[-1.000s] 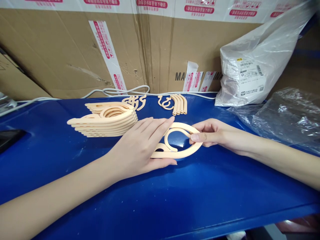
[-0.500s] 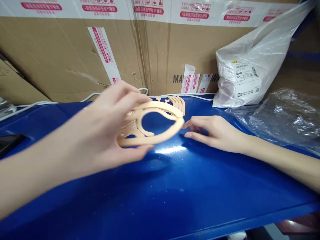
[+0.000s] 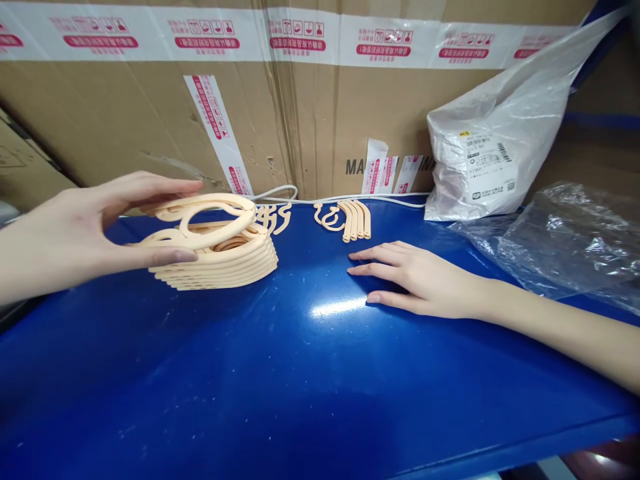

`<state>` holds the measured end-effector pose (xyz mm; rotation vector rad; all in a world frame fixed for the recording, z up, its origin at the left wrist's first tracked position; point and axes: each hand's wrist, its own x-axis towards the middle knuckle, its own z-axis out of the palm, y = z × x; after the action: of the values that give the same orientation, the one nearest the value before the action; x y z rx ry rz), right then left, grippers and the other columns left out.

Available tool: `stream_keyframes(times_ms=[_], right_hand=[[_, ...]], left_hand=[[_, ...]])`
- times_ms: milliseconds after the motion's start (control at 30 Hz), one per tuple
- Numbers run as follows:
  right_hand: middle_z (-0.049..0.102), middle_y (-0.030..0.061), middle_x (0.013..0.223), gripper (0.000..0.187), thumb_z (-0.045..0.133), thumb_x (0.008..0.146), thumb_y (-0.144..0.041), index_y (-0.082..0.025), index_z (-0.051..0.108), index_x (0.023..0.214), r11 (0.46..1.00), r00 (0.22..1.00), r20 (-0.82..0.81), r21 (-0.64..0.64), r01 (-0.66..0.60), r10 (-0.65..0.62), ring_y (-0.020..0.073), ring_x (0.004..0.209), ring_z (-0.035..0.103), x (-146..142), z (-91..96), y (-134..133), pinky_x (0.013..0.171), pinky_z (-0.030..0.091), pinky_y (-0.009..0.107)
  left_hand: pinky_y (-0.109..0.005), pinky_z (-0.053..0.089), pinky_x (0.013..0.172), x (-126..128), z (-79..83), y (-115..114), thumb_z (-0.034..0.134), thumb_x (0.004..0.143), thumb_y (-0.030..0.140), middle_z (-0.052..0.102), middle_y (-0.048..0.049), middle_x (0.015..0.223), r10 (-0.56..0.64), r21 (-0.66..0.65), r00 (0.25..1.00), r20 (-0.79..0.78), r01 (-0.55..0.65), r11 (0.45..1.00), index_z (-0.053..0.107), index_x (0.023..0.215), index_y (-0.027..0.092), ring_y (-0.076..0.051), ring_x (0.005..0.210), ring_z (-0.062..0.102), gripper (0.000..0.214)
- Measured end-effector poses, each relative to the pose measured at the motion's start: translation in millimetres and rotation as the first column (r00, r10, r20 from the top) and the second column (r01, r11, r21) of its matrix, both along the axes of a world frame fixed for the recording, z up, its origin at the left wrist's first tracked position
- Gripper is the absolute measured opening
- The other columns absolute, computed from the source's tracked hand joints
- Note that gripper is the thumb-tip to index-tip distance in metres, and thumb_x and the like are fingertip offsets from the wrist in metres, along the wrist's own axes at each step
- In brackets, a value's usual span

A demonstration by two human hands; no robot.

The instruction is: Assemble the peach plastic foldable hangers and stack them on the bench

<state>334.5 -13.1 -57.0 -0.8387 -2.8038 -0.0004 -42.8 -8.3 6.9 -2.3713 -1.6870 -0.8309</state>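
Observation:
My left hand [image 3: 107, 223] is closed round a cream plastic folding hanger [image 3: 227, 231], thumb below and fingers above. The hanger is over a neat stack of similar folded hangers [image 3: 237, 268] on the blue table [image 3: 300, 380]; whether it touches the stack I cannot tell. My right hand [image 3: 420, 280] lies palm down on the table, fingers spread, holding nothing. Beyond it are several curved cream hanger arms [image 3: 357, 220], side by side, with hook-like pieces [image 3: 330, 217] at their left. More cream hooks [image 3: 277, 217] show behind the stack.
A large cardboard box [image 3: 320, 107] with printed tape stands along the back. A white cable [image 3: 390, 200] runs along its foot. At the right are a labelled white plastic bag [image 3: 480, 160] and crumpled clear plastic [image 3: 575, 240]. The table's front edge [image 3: 525, 443] is at the lower right.
My left hand has carried the hanger leftward from the middle to above the stack, which is now in view. My right hand's fingers have spread and flattened on the table.

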Motion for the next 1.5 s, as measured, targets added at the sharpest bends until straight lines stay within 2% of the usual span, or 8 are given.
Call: stream_keyframes(times_ms=[100, 233, 567, 1033, 1333, 1500], right_hand=[[0.055, 0.0126, 0.142, 0.046, 0.043, 0.1, -0.045, -0.018, 0.057, 0.133, 1.0, 1.0, -0.001, -0.017, -0.002, 0.002, 0.0259, 0.129, 0.052, 0, 1.0, -1, 0.105, 0.043, 0.048], [0.054, 0.0129, 0.141, 0.046, 0.042, 0.1, -0.045, -0.017, 0.057, 0.133, 1.0, 1.0, -0.005, -0.023, -0.009, 0.009, 0.0252, 0.128, 0.052, 0, 2.0, -2, 0.106, 0.043, 0.047], [0.054, 0.0124, 0.142, 0.046, 0.042, 0.1, -0.046, -0.018, 0.055, 0.135, 1.0, 1.0, 0.005, -0.025, -0.008, 0.008, 0.0254, 0.128, 0.052, 1, 0.9, -1, 0.107, 0.043, 0.047], [0.054, 0.013, 0.142, 0.045, 0.043, 0.1, -0.044, -0.017, 0.056, 0.134, 1.0, 1.0, 0.003, -0.022, -0.006, 0.006, 0.0261, 0.127, 0.053, 2, 1.1, -2, 0.106, 0.043, 0.047], [0.055, 0.0134, 0.141, 0.044, 0.043, 0.1, -0.044, -0.017, 0.056, 0.133, 1.0, 1.0, -0.015, -0.011, -0.015, 0.015, 0.0262, 0.126, 0.053, 2, 0.5, -2, 0.105, 0.044, 0.048], [0.054, 0.013, 0.142, 0.045, 0.041, 0.101, -0.044, -0.018, 0.055, 0.134, 1.0, 1.0, 0.004, -0.01, -0.01, 0.01, 0.0259, 0.128, 0.052, 2, 0.5, -2, 0.106, 0.043, 0.047]], left_hand=[[-0.055, 0.042, 0.103, -3, 2.4, 2, 0.06, 0.059, 0.087, 0.067, 0.0019, 0.125, -0.008, -0.137, 0.999, 0.048, 0.014, 0.991, 0.059, 0.129, 0.033, -0.03, 0.112, 0.061, 0.089], [-0.055, 0.041, 0.104, 0, 2.5, 1, 0.066, 0.061, 0.082, 0.067, 0.0016, 0.125, -0.015, -0.164, 0.995, 0.099, 0.031, 0.986, 0.062, 0.126, 0.032, -0.03, 0.113, 0.061, 0.082], [-0.049, 0.045, 0.1, 8, 2.9, -3, 0.059, 0.064, 0.086, 0.069, -0.0008, 0.12, 0.013, -0.194, 0.999, 0.046, -0.004, 0.981, 0.061, 0.127, 0.028, -0.027, 0.106, 0.063, 0.086], [-0.053, 0.045, 0.097, 4, -1.7, 0, 0.058, 0.061, 0.088, 0.07, 0.0015, 0.117, 0.02, -0.197, 1.0, 0.021, -0.015, 0.98, 0.063, 0.122, 0.032, -0.029, 0.103, 0.065, 0.083], [-0.044, 0.048, 0.093, 4, -1.7, 1, 0.052, 0.062, 0.091, 0.07, 0.0029, 0.116, 0.044, -0.203, 0.999, -0.027, -0.049, 0.978, 0.062, 0.123, 0.033, -0.027, 0.101, 0.065, 0.085], [-0.047, 0.047, 0.094, 4, -1.6, 2, 0.054, 0.064, 0.089, 0.07, 0.0025, 0.118, 0.035, -0.21, 0.999, -0.028, -0.04, 0.977, 0.061, 0.124, 0.032, -0.028, 0.102, 0.064, 0.083]])
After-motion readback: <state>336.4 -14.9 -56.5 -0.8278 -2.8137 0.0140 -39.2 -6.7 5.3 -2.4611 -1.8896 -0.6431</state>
